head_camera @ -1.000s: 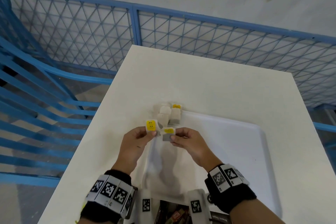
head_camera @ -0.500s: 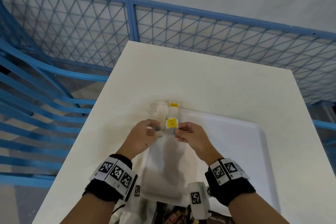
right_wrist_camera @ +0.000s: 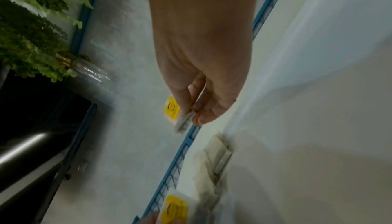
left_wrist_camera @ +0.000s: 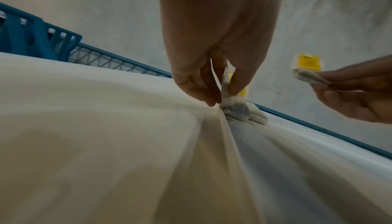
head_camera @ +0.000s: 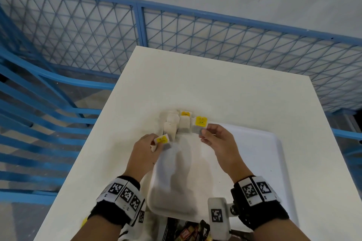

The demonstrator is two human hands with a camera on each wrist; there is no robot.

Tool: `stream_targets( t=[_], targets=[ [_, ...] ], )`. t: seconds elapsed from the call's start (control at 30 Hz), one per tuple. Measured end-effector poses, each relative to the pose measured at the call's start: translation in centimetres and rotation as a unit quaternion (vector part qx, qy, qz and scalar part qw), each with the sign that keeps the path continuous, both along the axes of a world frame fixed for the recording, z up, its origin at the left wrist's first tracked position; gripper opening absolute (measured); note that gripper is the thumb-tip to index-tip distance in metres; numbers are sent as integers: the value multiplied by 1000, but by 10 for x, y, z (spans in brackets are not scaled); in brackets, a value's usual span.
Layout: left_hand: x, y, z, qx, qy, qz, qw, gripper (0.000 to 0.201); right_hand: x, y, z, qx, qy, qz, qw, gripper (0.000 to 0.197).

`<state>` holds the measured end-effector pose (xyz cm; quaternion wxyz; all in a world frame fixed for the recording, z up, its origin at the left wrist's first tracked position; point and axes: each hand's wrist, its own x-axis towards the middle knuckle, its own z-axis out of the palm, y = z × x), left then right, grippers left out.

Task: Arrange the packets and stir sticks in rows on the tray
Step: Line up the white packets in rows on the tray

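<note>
A white tray (head_camera: 252,162) lies on the white table (head_camera: 205,88). At its far left corner sits a small heap of tea-bag packets (head_camera: 177,124), some with yellow tags. My left hand (head_camera: 154,146) pinches one yellow-tagged packet (head_camera: 162,140) at the tray's left rim; the left wrist view shows that packet (left_wrist_camera: 232,103) held between thumb and fingers. My right hand (head_camera: 204,135) pinches another yellow-tagged packet (head_camera: 200,124) just right of the heap, held above the tray, and this packet (right_wrist_camera: 175,112) also shows in the right wrist view. No stir sticks are visible.
A blue mesh fence (head_camera: 195,31) stands behind the table and blue rails (head_camera: 39,103) run along its left side. The table edge is close to my left hand. A dark box of colourful items (head_camera: 188,231) sits at the near edge by my body.
My hands, close together half a second ago, have moved apart. The right hand carried its packet right and farther away; the left hand moved its packet slightly left and nearer.
</note>
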<state>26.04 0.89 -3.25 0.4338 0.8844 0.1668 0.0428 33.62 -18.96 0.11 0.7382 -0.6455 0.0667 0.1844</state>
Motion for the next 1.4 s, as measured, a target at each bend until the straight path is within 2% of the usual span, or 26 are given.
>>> stream_targets(
  t=[0.1,0.23,0.37,0.43,0.6,0.8,1.2,1.4],
  targets=[
    [-5,6,6,-88,11,38,995,13,6,-10,4,30,-1,-56,998,14],
    [-3,13,9,-155,42,0,987,8,6,-9,-1,-40,27,-21,999,15],
    [9,14,6,-130,61,-45,989,12,4,5,-15,-111,54,27,992,19],
    [16,13,4,-133,67,-55,987,6,5,13,-21,-117,62,29,991,23],
    [31,8,7,-95,64,-47,992,16,5,31,-33,-166,54,21,984,30],
    [42,8,7,-64,59,-48,995,20,7,38,-39,-238,15,15,971,34],
    [40,10,3,-7,68,-25,997,27,7,39,-36,-263,-21,27,964,40],
    [17,26,33,27,45,-11,999,20,-7,33,-28,-266,-48,20,962,24]
  ],
)
